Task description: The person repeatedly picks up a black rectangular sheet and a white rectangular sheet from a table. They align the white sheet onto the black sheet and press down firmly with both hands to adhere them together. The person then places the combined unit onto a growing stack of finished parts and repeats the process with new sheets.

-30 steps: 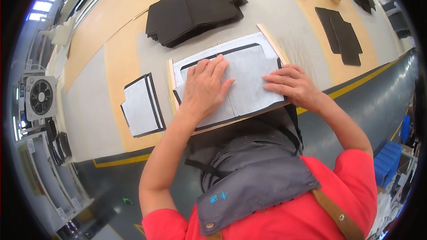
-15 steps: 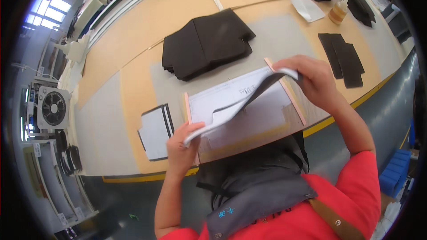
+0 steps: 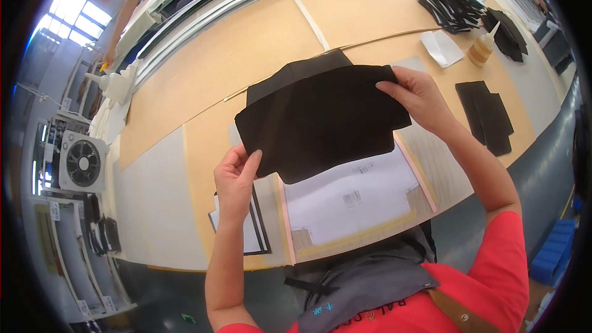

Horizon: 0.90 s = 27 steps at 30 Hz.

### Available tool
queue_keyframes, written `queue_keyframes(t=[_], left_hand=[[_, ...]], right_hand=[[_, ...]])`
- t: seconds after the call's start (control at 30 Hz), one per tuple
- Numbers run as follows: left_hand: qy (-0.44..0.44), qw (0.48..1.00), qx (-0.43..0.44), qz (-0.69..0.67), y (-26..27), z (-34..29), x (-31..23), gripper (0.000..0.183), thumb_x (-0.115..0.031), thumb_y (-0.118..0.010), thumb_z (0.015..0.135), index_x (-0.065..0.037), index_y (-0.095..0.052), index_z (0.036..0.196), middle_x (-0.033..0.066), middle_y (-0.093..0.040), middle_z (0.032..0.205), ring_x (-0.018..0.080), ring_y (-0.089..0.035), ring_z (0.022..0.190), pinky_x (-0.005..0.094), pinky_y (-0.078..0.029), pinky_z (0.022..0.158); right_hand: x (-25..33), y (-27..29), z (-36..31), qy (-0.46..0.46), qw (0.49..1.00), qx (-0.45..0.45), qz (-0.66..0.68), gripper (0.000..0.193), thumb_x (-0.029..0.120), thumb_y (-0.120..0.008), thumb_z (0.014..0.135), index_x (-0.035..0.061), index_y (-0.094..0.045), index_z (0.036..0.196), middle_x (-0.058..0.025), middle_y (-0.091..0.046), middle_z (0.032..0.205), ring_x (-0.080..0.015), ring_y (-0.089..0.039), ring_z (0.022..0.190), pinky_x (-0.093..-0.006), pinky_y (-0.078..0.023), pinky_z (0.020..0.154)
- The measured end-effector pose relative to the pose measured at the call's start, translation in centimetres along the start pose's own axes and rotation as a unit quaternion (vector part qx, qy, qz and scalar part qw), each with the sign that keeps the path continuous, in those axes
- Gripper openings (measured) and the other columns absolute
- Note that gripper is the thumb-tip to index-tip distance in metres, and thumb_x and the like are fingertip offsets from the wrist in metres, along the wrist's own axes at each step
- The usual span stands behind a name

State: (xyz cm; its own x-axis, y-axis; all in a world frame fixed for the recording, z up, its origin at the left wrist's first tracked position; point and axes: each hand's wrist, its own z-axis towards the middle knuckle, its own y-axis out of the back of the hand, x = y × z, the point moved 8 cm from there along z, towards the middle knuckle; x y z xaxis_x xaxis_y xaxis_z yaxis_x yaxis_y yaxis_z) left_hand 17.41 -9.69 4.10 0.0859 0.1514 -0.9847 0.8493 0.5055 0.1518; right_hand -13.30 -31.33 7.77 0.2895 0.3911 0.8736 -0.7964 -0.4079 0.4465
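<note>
Both hands hold up a wide black panel [image 3: 320, 123] with notched lower corners. It is a flat, thin sheet, slightly bowed, and its material is hard to make out. My left hand [image 3: 234, 169] pinches its lower left corner, thumb on the near face. At the upper right corner, my right hand [image 3: 419, 95] grips it between thumb and fingers. Just below the panel, a printed white pattern sheet [image 3: 345, 209] lies on the table between two pale pink strips [image 3: 416, 172]. Behind it shows the top of a stack of black panels [image 3: 302, 74], mostly hidden.
Left of the pattern lies a white piece with black edging [image 3: 251, 234], partly behind my left forearm. At right are smaller black pieces [image 3: 484, 117], a glue bottle [image 3: 482, 49], white paper [image 3: 442, 48] and piled black strips [image 3: 450, 3]. Another person's arm [image 3: 126, 18] reaches in at far left.
The panel has gone from a nearly edge-on tilt above the pattern to facing me, raised farther back in front of the stack. Both hands moved away from me with it, and another person has appeared.
</note>
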Motion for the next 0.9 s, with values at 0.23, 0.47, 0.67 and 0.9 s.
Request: queue_keyframes(t=[0.23,0.47,0.67,0.9], left_hand=[[0.026,1.0,-0.002,-0.008,-0.1,1.2,-0.1,0.022,-0.007,-0.069,0.102,0.002,-0.071,0.122,0.0057,-0.076,0.103,0.0093,-0.072,0.087,0.0265,-0.063,0.068],[0.023,1.0,-0.002,-0.01,0.2,1.1,-0.2,0.022,-0.008,-0.068,0.102,0.002,-0.07,0.122,0.006,-0.076,0.102,0.0099,-0.073,0.086,0.0273,-0.064,0.069],[0.021,1.0,-0.004,-0.006,0.5,0.3,-0.6,0.023,-0.008,-0.069,0.102,0.002,-0.07,0.122,0.006,-0.076,0.102,0.0099,-0.073,0.086,0.0277,-0.064,0.07],[0.023,1.0,-0.004,-0.017,0.7,5.0,-2.3,0.031,-0.014,-0.07,0.101,0.001,-0.069,0.127,0.0061,-0.074,0.107,0.0116,-0.072,0.094,0.0317,-0.064,0.078]], right_hand=[[-0.9,-0.9,1.0,-0.012,1.0,0.016,0.013,0.024,0.019,-0.071,0.104,-0.0044,-0.069,0.102,-0.0007,-0.057,0.072,-0.0063,-0.046,0.071,-0.0288,-0.044,0.064],[-0.5,-1.4,0.9,-0.029,0.999,0.032,0.028,0.024,0.019,-0.07,0.105,-0.0052,-0.071,0.107,-0.0005,-0.068,0.081,-0.0052,-0.055,0.075,-0.0267,-0.05,0.069],[0.2,-1.5,0.4,-0.024,0.998,0.028,0.06,0.024,0.018,-0.07,0.104,-0.0051,-0.071,0.107,-0.0012,-0.068,0.08,-0.0044,-0.056,0.074,-0.0262,-0.049,0.068],[-0.8,-1.4,5.3,-0.002,0.997,0.02,0.08,0.027,0.021,-0.072,0.101,-0.0052,-0.072,0.109,-0.0023,-0.072,0.086,-0.0065,-0.063,0.078,-0.0275,-0.052,0.072]])
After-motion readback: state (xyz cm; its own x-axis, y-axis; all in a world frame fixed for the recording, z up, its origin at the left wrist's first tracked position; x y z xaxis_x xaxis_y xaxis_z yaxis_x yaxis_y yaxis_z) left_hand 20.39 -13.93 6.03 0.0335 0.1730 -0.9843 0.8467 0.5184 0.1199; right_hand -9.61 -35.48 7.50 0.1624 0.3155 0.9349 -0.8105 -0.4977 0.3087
